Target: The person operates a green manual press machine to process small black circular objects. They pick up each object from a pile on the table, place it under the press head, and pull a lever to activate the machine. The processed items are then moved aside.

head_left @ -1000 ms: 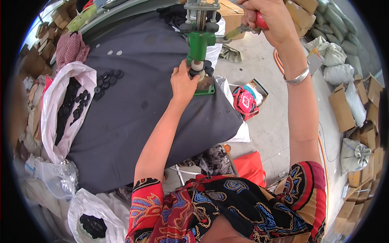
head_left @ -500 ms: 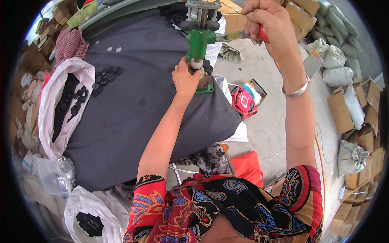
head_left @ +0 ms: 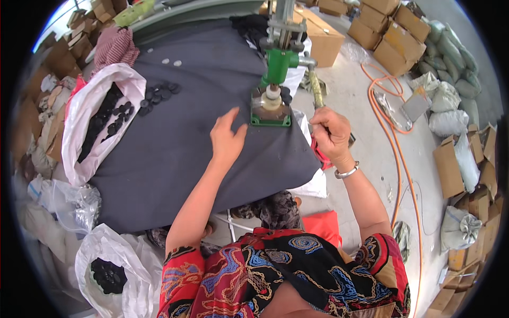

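A green hand press (head_left: 278,66) stands at the far right part of a table spread with dark cloth (head_left: 196,138). Its lever (head_left: 316,87) points down toward me, and my right hand (head_left: 333,132) is closed round the lever's end. The white round punch (head_left: 272,94) is down at the base plate; whether anything lies beneath it is hidden. My left hand (head_left: 227,139) is off the press, just left of its base, with thumb and fingers apart and nothing in them. A few black discs (head_left: 286,94) sit behind the punch on the right side.
Left on the cloth, loose black discs (head_left: 156,95) lie beside an open white sack (head_left: 74,153) of similar discs. Another white sack (head_left: 85,265) stands at lower left. Cartons (head_left: 403,40), an orange hose (head_left: 395,143) and filled bags (head_left: 445,122) occupy the floor at right.
My right hand has pulled the lever down from high up toward me. My left hand has drawn back from the press base toward the lower left, its fingers spreading.
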The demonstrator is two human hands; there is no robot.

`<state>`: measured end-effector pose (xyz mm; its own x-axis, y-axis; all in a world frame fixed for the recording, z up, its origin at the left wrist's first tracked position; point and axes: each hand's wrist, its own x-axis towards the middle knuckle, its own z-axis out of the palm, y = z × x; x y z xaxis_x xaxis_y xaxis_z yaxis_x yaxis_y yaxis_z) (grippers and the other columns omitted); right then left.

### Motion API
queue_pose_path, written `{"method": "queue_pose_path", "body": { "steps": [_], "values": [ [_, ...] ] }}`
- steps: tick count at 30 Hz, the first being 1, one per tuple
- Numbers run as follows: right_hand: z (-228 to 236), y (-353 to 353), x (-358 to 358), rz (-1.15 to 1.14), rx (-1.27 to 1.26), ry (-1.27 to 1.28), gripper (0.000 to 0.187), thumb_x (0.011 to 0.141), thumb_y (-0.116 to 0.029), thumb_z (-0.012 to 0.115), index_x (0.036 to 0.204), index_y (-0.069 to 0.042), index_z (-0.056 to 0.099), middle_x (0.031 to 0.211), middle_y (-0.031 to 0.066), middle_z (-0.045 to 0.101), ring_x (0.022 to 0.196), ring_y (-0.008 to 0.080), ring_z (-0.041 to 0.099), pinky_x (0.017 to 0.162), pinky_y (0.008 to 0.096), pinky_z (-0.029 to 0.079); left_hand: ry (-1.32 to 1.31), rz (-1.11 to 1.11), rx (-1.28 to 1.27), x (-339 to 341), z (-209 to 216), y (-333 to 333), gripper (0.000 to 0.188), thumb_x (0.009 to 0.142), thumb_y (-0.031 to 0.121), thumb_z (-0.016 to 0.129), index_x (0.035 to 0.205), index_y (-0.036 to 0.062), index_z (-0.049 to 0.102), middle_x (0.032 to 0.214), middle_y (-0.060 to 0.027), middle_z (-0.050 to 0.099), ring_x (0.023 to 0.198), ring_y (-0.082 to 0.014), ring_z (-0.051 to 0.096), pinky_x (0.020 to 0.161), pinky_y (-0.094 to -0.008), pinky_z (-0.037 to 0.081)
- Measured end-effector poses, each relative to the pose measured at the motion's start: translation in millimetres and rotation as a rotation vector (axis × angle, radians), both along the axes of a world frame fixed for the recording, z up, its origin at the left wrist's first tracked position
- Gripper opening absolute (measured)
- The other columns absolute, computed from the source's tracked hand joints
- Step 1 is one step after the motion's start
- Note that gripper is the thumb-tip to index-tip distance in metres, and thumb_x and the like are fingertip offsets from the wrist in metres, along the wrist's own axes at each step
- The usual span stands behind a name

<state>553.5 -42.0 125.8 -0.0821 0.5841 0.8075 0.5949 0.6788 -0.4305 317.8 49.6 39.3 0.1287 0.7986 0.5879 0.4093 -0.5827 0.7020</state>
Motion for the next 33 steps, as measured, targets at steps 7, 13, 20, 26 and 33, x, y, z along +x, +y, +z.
{"method": "queue_pose_path", "body": {
  "steps": [7, 13, 20, 26, 33],
  "values": [
    [54, 2, 4, 0.010, -0.281, 0.274, 0.008, 0.081, -0.002, 0.054, 0.087, -0.002, 0.059, 0.061, -0.0001, 0.055, 0.053, 0.0074, 0.051, 0.050, 0.0232, 0.041, 0.097, 0.156, -0.017, -79, -32, -39, 0.033, 0.075, 0.002, 0.066, 0.108, 0.0027, 0.064, 0.100, -0.0162, 0.066, 0.094, -0.0297, 0.065, 0.082, -0.0373, 0.050],
    [88, 21, 16, 0.234, -0.336, 0.398, 0.007, 0.083, -0.001, 0.054, 0.088, -0.002, 0.059, 0.064, -0.0007, 0.056, 0.054, 0.0044, 0.050, 0.049, 0.0205, 0.038, 0.158, 0.177, -0.051, -83, -31, -46, 0.027, 0.076, 0.003, 0.065, 0.103, 0.0018, 0.066, 0.099, -0.0166, 0.066, 0.092, -0.0299, 0.064, 0.083, -0.0375, 0.050],
    [29, -7, 7, 0.121, -0.356, 0.352, 0.007, 0.082, 0.003, 0.055, 0.086, -0.001, 0.060, 0.062, -0.0028, 0.054, 0.055, 0.0034, 0.049, 0.052, 0.0196, 0.041, 0.118, 0.167, -0.096, -85, -31, -47, 0.026, 0.077, 0.003, 0.065, 0.102, 0.0014, 0.067, 0.098, -0.0167, 0.066, 0.091, -0.0296, 0.064, 0.082, -0.0370, 0.051],
    [3, -10, 7, 0.098, -0.362, 0.313, 0.007, 0.082, 0.003, 0.056, 0.086, -0.001, 0.060, 0.060, -0.0047, 0.051, 0.056, 0.0019, 0.046, 0.052, 0.0198, 0.039, 0.124, 0.160, -0.082, -85, -34, -48, 0.024, 0.076, 0.003, 0.065, 0.099, 0.0013, 0.067, 0.096, -0.0159, 0.067, 0.090, -0.0301, 0.064, 0.081, -0.0375, 0.051],
    [28, -8, 16, 0.058, -0.268, 0.210, 0.010, 0.081, 0.002, 0.059, 0.090, -0.001, 0.059, 0.061, -0.0043, 0.052, 0.057, 0.0016, 0.045, 0.052, 0.0207, 0.037, 0.337, 0.166, -0.021, -65, -25, -40, 0.024, 0.074, 0.006, 0.067, 0.097, 0.0014, 0.067, 0.095, -0.0150, 0.067, 0.091, -0.0319, 0.061, 0.082, -0.0400, 0.049]
  ]
}}
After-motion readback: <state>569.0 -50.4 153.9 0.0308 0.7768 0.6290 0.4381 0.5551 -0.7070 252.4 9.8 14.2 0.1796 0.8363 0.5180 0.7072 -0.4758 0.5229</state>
